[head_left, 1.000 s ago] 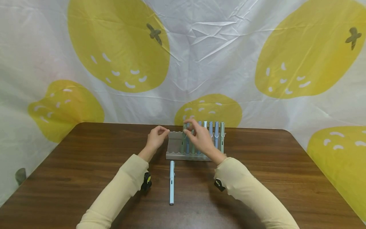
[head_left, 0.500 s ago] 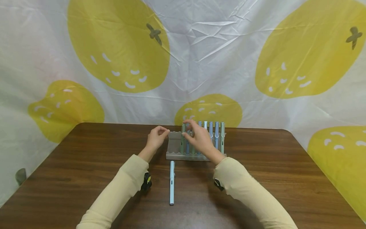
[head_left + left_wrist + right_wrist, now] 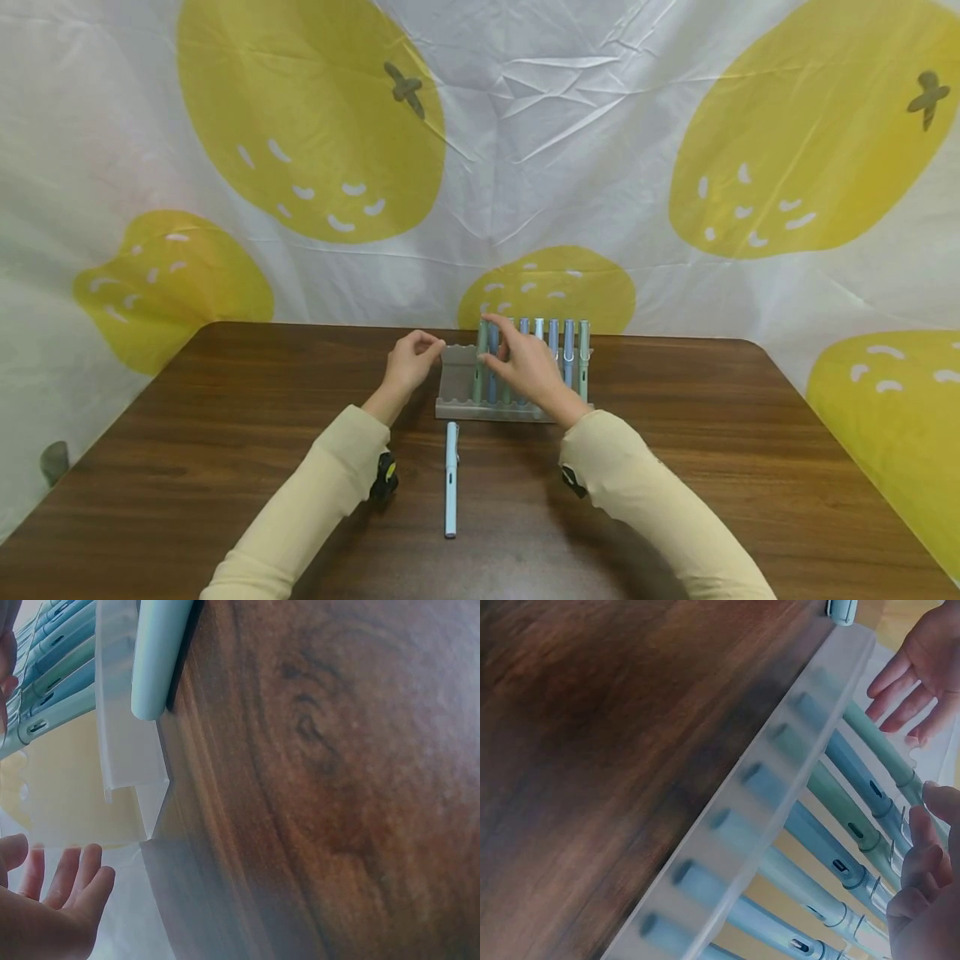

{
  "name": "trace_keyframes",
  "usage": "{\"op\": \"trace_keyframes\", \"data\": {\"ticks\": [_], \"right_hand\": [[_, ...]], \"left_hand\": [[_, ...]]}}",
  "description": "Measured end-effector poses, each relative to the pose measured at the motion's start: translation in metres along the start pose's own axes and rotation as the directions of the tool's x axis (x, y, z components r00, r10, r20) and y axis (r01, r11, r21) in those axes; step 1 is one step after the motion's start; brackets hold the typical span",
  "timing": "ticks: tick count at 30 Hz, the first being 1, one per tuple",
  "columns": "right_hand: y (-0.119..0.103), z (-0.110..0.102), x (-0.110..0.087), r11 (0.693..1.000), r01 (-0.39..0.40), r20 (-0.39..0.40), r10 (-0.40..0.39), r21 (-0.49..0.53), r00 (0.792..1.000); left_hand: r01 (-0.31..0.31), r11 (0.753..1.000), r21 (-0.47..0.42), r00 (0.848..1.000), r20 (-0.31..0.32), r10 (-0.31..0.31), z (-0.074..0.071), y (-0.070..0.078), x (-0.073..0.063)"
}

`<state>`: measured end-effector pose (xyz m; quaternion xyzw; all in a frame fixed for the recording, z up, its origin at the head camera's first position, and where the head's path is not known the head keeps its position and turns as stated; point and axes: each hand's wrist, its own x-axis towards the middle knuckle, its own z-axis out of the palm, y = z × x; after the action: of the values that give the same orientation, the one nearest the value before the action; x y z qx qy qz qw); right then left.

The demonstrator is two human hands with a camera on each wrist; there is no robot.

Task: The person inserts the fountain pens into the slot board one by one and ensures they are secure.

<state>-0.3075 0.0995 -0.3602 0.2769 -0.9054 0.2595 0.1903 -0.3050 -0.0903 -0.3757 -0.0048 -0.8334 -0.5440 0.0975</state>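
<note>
A clear pen rack stands toward the back of the table, with several capped pens in blue and green leaning side by side in its slots. The person's left hand pinches the rack's upper left corner between thumb and fingertips. At the leftmost green pen, the right hand holds the cap end, index finger at its top and thumb lower down. That hand covers the middle pens in the head view. In the right wrist view, the thumb lies against the green pen's cap.
One light blue pen lies on the wooden table in front of the rack, its clip end toward it. The rack's leftmost slots hold no pens. A white cloth with yellow fruit print hangs behind the table.
The right thumb has slid slightly down along the leftmost green pen. The left hand, the rack and the loose light blue pen stay where they were.
</note>
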Motion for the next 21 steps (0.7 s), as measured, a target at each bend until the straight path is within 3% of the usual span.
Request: {"op": "trace_keyframes", "data": {"ticks": [21], "right_hand": [[-0.005, -0.002, 0.012, 0.994, -0.087, 0.093, 0.094, -0.071, 0.991]], "left_hand": [[0.004, 1.0, -0.003, 1.0, -0.006, -0.004, 0.001, 0.0, 0.001]]}}
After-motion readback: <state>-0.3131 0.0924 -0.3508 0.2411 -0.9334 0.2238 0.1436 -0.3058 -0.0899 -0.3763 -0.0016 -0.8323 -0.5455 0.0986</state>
